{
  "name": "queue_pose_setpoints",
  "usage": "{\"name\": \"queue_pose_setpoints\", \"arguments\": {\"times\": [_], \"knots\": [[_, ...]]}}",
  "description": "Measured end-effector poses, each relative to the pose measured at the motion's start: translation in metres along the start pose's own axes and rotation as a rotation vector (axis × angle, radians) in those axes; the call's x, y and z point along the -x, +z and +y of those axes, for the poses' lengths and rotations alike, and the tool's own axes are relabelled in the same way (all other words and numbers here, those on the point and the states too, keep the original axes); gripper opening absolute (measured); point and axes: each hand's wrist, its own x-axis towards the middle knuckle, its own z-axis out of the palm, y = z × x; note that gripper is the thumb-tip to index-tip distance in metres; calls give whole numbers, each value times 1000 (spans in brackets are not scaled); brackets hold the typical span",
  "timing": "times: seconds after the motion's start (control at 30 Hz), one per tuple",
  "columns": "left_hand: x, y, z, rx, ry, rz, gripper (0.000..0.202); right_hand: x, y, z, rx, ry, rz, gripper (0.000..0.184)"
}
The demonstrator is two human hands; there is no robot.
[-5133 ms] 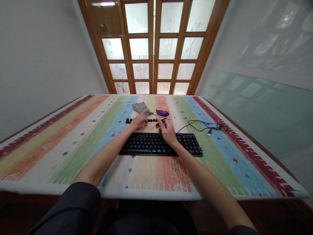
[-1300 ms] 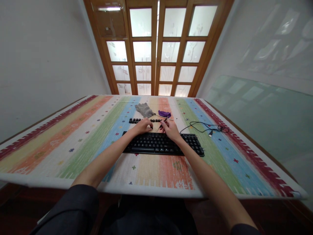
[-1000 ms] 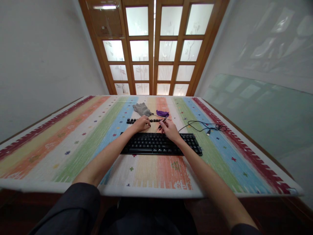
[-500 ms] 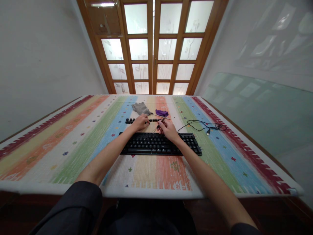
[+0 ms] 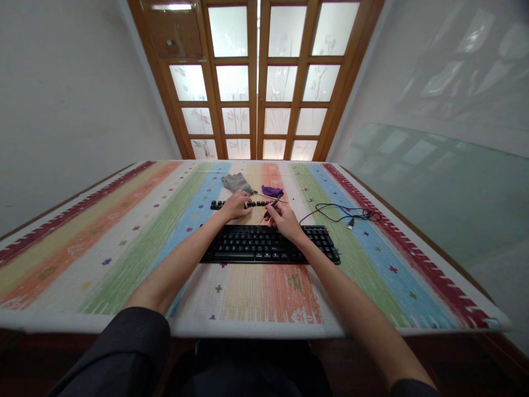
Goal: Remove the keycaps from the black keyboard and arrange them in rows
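Observation:
A black keyboard (image 5: 248,255) lies flat in front of me on the striped cloth. Behind its back edge runs a row of loose black keycaps (image 5: 217,205). My left hand (image 5: 237,207) is over this row, thumb and fingers apart, with dark keycaps by the fingertips. Pinched in my right hand (image 5: 285,219) is a slim dark-handled tool (image 5: 271,208), its thin shaft slanting down-left to the keyboard's top edge. The exact kind of tool is too small to tell. My right wrist hides some of the keys on the right.
Behind the keycaps are a grey cloth or glove (image 5: 236,182), a purple cloth (image 5: 272,191) and a thin stick (image 5: 273,197). The keyboard's black cable (image 5: 336,205) lies coiled at right, with its USB plug (image 5: 351,224). A striped tablecloth (image 5: 136,253) covers the table.
The left hand's fingers have spread and lifted slightly from a dark keycap at the row. My right hand keeps the tool at nearly the same place. The view has shifted a little.

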Motion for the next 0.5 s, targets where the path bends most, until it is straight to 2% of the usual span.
{"name": "queue_pose_setpoints", "arguments": {"times": [0.2,0.5], "knots": [[-3,2,-1,-21,31,-71,27,1,-1,-3,2,-9,7,44],[-5,3,0,-39,-4,-88,27,4,-1,-6,7,-5,6,42]]}}
